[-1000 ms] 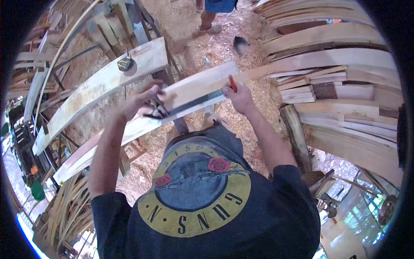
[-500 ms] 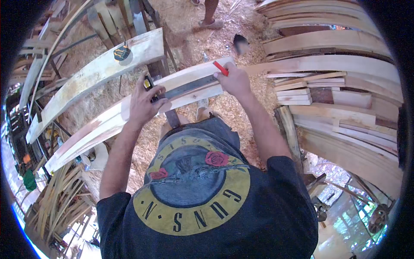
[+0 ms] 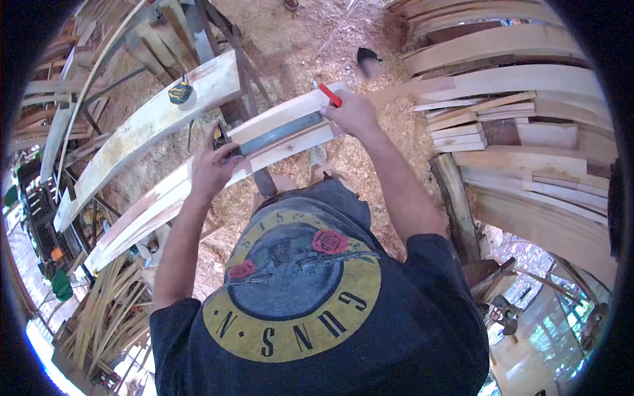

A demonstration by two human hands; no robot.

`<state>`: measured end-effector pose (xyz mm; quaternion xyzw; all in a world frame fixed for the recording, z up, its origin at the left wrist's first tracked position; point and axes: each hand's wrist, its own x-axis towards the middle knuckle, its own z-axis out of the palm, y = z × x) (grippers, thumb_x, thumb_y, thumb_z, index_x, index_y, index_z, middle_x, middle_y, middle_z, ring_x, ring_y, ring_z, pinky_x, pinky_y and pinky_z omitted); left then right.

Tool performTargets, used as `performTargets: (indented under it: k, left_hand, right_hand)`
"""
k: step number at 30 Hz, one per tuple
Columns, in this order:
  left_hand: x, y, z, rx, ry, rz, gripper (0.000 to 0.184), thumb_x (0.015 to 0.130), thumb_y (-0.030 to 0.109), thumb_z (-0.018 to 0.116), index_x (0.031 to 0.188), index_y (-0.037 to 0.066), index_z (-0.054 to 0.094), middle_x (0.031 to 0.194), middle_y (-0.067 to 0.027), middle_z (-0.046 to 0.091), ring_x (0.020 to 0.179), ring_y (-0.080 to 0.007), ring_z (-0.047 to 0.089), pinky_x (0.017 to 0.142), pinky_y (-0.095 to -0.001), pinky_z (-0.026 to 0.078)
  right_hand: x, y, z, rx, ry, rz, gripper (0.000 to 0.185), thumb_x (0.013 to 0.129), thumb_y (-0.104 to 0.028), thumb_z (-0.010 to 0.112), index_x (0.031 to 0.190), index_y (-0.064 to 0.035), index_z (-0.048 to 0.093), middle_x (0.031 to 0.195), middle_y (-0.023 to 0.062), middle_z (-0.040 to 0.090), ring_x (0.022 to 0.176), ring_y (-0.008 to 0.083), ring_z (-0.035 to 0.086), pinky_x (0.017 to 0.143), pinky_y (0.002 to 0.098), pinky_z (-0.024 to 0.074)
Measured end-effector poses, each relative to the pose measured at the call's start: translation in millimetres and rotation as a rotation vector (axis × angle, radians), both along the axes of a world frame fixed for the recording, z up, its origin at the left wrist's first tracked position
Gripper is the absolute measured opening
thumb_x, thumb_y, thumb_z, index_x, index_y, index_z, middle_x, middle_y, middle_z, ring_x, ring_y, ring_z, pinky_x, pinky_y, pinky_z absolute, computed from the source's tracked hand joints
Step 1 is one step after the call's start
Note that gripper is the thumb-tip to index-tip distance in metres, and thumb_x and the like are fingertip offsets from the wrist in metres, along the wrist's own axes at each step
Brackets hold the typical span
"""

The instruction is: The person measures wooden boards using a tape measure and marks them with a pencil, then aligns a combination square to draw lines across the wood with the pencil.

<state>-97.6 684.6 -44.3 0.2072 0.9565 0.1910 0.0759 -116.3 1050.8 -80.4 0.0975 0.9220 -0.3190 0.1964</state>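
A square with a grey metal blade (image 3: 281, 133) lies along the pale curved plank (image 3: 148, 191) in front of me. My left hand (image 3: 212, 173) grips its dark stock at the left end, where a bit of yellow shows; the fingers cover most of the stock. My right hand (image 3: 356, 115) is at the blade's other end, fingertips touching or very near it. Between that hand's thumb and fingers is a red pencil (image 3: 330, 96), pointing up and left. Its tip is too small to make out.
Beyond lies a second curved plank (image 3: 142, 122) with a yellow-and-black tape measure (image 3: 179, 93) on it. Stacked boards (image 3: 515, 82) fill the right side. Thin offcuts (image 3: 99, 323) are heaped at lower left. Wood shavings (image 3: 396, 178) cover the floor, with a dark object (image 3: 366, 63) on them.
My left hand has shifted slightly down and left, now covering more of the square's stock. The blade looks lighter. Another person's leg at the top has mostly left view.
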Motion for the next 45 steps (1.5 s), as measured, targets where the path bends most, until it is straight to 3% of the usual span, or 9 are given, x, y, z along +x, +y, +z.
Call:
performTargets:
  k: [9,18,45]
  left_hand:
    - [4.0,6.6,0.5,-0.021,0.0,0.012,0.032,0.076,0.025,0.085,0.105,0.015,0.078,0.156,-0.0137,0.041,0.126,-0.037,0.058,0.1,-0.045,0.051]
    - [12.0,10.7,0.4,-0.126,0.067,0.016,0.032,0.078,0.031,0.083,0.107,0.018,0.078,0.155,-0.0142,0.042,0.127,-0.0354,0.057,0.097,-0.0471,0.049]
    - [16.5,5.8,-15.3,-0.082,0.077,0.047,0.03,0.08,0.029,0.082,0.107,0.017,0.077,0.153,-0.0171,0.043,0.137,-0.038,0.048,0.101,-0.0491,0.046]
  right_hand:
    - [-2.0,-0.4,1.8,0.024,0.005,0.013,0.043,0.084,-0.048,0.074,0.109,-0.0124,0.073,0.096,0.0148,0.075,0.094,0.0342,0.072,0.084,0.0462,0.0554]
    - [3.5,-6.3,13.4,0.036,0.016,-0.025,0.051,0.085,-0.052,0.072,0.113,-0.0101,0.072,0.096,0.0175,0.074,0.094,0.0367,0.072,0.084,0.0474,0.0558]
    - [0.1,-7.6,4.4,0.05,0.017,-0.03,0.045,0.086,-0.05,0.072,0.101,-0.0078,0.071,0.093,0.0188,0.073,0.092,0.0382,0.071,0.084,0.0481,0.0544]
